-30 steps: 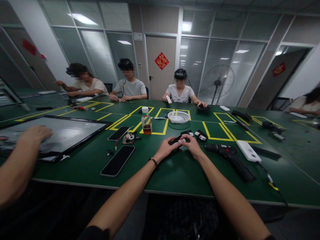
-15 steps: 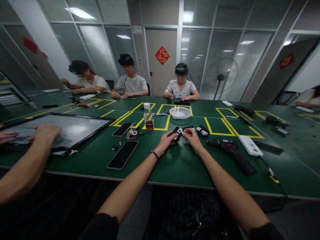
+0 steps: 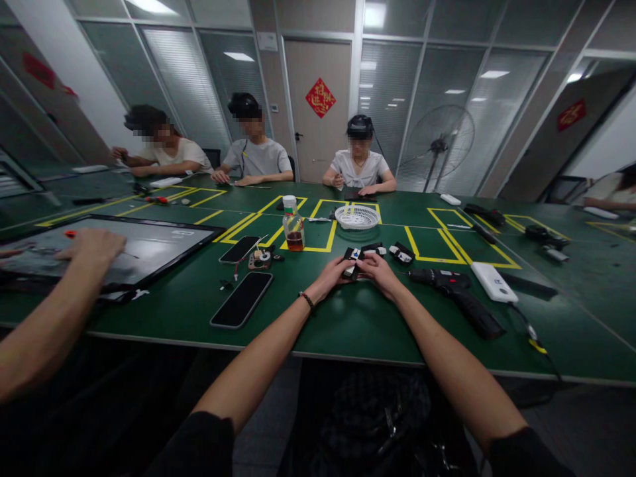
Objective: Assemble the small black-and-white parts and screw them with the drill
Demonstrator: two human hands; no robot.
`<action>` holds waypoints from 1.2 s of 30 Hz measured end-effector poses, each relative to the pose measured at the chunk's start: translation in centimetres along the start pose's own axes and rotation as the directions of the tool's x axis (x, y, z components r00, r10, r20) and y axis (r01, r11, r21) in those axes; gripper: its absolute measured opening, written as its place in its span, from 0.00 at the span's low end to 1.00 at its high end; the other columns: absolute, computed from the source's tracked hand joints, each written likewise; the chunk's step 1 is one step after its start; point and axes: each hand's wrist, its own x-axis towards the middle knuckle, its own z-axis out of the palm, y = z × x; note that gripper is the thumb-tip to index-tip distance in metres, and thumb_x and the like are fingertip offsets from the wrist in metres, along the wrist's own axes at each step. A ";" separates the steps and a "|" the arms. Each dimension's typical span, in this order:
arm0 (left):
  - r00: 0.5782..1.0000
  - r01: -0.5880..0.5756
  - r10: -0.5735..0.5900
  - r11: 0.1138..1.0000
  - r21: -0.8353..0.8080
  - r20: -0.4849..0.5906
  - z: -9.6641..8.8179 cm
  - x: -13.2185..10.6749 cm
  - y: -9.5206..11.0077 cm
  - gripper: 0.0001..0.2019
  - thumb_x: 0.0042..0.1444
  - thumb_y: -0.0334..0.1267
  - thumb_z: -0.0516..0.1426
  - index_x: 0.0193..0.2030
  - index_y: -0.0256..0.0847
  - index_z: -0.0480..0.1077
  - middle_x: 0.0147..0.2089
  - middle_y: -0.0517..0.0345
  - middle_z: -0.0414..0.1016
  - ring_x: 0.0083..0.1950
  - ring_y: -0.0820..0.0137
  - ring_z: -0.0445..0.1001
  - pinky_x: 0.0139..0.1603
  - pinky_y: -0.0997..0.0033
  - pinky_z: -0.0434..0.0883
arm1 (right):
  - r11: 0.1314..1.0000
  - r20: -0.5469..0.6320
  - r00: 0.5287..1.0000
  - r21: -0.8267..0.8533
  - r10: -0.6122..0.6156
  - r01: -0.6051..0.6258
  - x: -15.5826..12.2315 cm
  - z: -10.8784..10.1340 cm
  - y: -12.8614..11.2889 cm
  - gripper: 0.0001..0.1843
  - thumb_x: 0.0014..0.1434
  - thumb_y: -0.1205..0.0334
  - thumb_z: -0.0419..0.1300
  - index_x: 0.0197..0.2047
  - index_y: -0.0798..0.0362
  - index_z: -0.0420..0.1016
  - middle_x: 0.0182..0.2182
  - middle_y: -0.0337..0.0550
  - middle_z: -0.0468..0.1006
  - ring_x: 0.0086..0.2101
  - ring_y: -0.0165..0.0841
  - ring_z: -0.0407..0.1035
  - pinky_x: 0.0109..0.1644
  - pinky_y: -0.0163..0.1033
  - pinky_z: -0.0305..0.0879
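Between my hands is a small black part with a white face and a blue mark (image 3: 354, 254), low over the green table or touching it; which of the two I cannot tell. My left hand (image 3: 332, 277) is closed on its left side. From the right, the closed fingers of my right hand (image 3: 379, 273) press against its near edge, partly hiding it. Just behind my right fingers lies another black-and-white piece (image 3: 374, 248). A similar black piece with a white patch (image 3: 401, 253) rests further right. The black cordless drill (image 3: 460, 291) lies beside my right forearm.
Left are two phones (image 3: 242, 299), a small component with wires (image 3: 260, 258) and a bottle of dark liquid (image 3: 294, 228). A white basket (image 3: 356, 217) stands ahead; a white power bank (image 3: 493, 281) lies right. A neighbour's hand (image 3: 97, 253) works over a large panel (image 3: 154, 248).
My hands have come slightly closer together around the part, and its white face with the blue mark shows more fully. The whole view has shifted a little.
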 end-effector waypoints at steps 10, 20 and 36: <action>0.998 0.047 -0.047 0.999 0.006 -0.034 0.1 -0.3 0.5 0.24 0.53 0.54 0.59 0.50 0.39 0.73 0.43 0.49 0.78 0.44 0.61 0.77 0.43 0.61 0.77 | 1.000 0.006 1.000 0.006 -0.011 0.011 0.2 -0.1 0.0 0.24 0.47 0.54 0.72 0.45 0.53 0.72 0.37 0.44 0.79 0.35 0.35 0.75 0.42 0.41 0.74; 0.998 -0.014 0.018 0.998 0.064 -0.055 0.1 0.3 0.0 0.26 0.51 0.56 0.61 0.48 0.36 0.74 0.41 0.49 0.78 0.41 0.64 0.76 0.41 0.63 0.77 | 1.000 0.015 1.000 -0.004 -0.023 0.023 0.1 -0.3 -0.2 0.22 0.48 0.54 0.72 0.44 0.53 0.73 0.39 0.45 0.79 0.36 0.34 0.74 0.41 0.40 0.74; 0.999 -0.035 0.040 0.979 0.202 -0.021 -0.7 0.1 0.1 0.26 0.51 0.51 0.63 0.51 0.35 0.74 0.45 0.47 0.78 0.42 0.62 0.77 0.39 0.66 0.75 | 0.998 -0.061 0.998 -0.063 0.000 -0.004 0.5 -0.9 0.2 0.22 0.47 0.56 0.72 0.44 0.53 0.74 0.36 0.45 0.79 0.34 0.35 0.73 0.37 0.40 0.73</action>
